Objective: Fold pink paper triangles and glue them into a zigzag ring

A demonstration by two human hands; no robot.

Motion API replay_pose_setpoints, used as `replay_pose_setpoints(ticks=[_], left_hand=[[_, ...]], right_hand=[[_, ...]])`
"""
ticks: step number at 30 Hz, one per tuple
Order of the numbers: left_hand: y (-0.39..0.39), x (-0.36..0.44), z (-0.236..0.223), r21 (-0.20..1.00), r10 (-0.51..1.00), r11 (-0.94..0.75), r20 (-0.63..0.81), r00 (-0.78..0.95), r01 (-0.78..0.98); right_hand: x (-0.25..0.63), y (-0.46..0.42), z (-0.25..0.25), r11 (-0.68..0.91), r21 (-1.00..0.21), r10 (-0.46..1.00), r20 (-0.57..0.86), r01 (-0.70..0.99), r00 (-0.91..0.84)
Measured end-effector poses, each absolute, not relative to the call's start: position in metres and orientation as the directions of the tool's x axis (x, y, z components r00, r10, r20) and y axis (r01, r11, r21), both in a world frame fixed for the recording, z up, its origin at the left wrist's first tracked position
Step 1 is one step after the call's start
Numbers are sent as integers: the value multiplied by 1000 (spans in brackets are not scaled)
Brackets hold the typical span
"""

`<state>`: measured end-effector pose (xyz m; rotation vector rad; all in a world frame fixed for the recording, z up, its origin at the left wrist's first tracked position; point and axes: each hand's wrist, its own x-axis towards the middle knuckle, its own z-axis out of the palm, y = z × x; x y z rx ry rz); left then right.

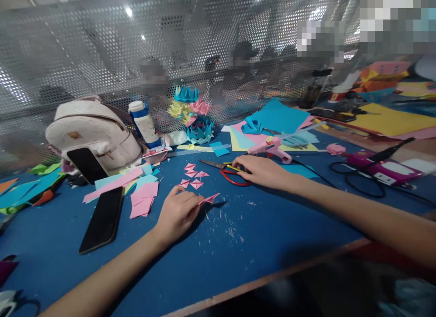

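My left hand (pixel 180 212) is closed, pinching a small folded pink paper piece (pixel 209 199) between thumb and fingers, just above the blue table. Beyond it lie several similar folded pink pieces (pixel 191 173). My right hand (pixel 264 170) has its fingers curled on the handles of a pair of scissors (pixel 235 177), one loop red and one yellow. Their blades point left and the scissors lie on the table. Right behind this hand rests a pink glue gun (pixel 269 146). Small paper scraps (pixel 231 230) are scattered between my forearms.
Two black phones (pixel 102 221) (pixel 86 165), cut pink paper (pixel 145 199), a pale backpack (pixel 91 131) and a bottle (pixel 145 124) are on the left. Folded paper flowers (pixel 199 128) stand at the back. Coloured sheets (pixel 279 115) and a purple device (pixel 384 169) with cables lie right.
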<state>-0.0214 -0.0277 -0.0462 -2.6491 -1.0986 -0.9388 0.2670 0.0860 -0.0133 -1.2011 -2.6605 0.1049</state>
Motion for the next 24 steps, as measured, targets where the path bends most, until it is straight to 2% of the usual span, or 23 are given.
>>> replay_pose_setpoints(ticks=[4, 8, 10, 13, 15, 19, 24], left_hand=[[-27, -23, -45, 173, 625, -719, 583, 519, 673], [-26, -23, -46, 230, 639, -717, 594, 489, 658], [-25, -23, -47, 250, 649, -713, 588, 483, 655], [-23, -23, -49, 258, 659, -706, 580, 480, 659], [-22, -25, -50, 249, 658, -704, 582, 478, 665], [-20, -26, -51, 227, 655, -695, 591, 471, 682], [-19, -27, -51, 215, 665, -678, 586, 463, 703]], right_hand=[[306, 78, 2, 589, -170, 808, 161, 790, -567], [358, 82, 14, 302, -105, 953, 37, 947, -300], [377, 90, 14, 233, -88, 972, 52, 969, -229], [389, 105, 6, 339, -249, 937, 171, 907, -304], [385, 114, 0, 354, -352, 935, 154, 866, -319], [373, 130, -5, 298, -416, 953, 78, 859, -293], [355, 134, 4, 267, -509, 963, 107, 819, -247]])
